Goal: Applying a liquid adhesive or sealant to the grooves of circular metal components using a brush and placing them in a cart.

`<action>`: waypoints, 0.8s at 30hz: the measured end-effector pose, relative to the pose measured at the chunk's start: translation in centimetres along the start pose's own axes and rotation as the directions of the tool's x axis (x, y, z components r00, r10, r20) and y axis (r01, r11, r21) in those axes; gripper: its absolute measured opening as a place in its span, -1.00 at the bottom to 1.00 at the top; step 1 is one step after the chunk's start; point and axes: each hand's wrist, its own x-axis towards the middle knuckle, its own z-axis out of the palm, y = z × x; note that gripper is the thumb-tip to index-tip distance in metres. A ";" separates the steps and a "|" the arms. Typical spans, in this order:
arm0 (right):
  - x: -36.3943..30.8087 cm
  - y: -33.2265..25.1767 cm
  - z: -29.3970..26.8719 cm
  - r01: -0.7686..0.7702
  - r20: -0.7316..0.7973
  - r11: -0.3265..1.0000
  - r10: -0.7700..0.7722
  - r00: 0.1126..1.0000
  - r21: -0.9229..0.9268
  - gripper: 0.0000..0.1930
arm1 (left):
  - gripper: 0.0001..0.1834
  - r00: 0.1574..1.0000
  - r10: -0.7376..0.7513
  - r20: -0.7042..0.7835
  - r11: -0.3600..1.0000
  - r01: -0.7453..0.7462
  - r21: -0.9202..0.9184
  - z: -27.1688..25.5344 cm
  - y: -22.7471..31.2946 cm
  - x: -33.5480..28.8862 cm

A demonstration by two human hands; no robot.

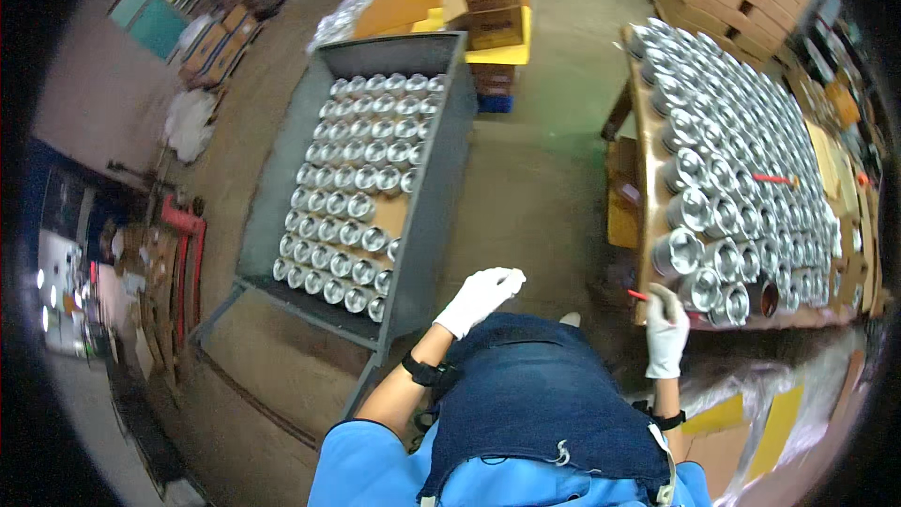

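A gray metal bin (441,169) and a wooden table (648,216) bear rows of silver piston-like cups (700,291), which look rigid, fairly heavy and slick, best gripped round the outer wall. The gloved left hand (483,300) hangs between them, fingers loosely extended, nothing visible in it. The gloved right hand (666,327), at the table's near corner, seems to pinch a slim red stick (637,295), probably light and stiff, suiting a fingertip hold.

Your right hand (667,329) wears a matt cloth glove (665,352); just beyond it, glossy metal cylinders (723,174). Left of your left hand (483,299): matt, metal-looking bin (441,169).
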 end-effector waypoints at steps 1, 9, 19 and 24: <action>0.4 -3.7 2.4 0.076 0.128 0.997 -0.076 0.989 0.008 -0.80 | -0.58 0.998 -0.057 -0.001 0.944 0.053 -0.326 -0.8 -0.6 -0.7; 0.9 -18.8 18.4 0.644 0.696 0.757 -0.522 0.494 0.111 -0.58 | -0.60 0.993 -0.100 -0.066 0.256 -0.038 -0.966 -7.0 -2.2 -7.6; 3.4 -20.9 21.6 -0.770 0.968 0.591 -0.205 0.146 0.241 -0.77 | -0.41 0.959 -0.252 -0.131 0.340 -0.039 -0.939 -8.2 -0.1 -14.4; 6.6 -20.1 23.2 -0.966 0.939 0.228 -0.342 0.036 0.120 -0.72 | -0.43 0.960 -0.236 -0.154 0.200 -0.107 -0.974 -7.2 1.1 -11.8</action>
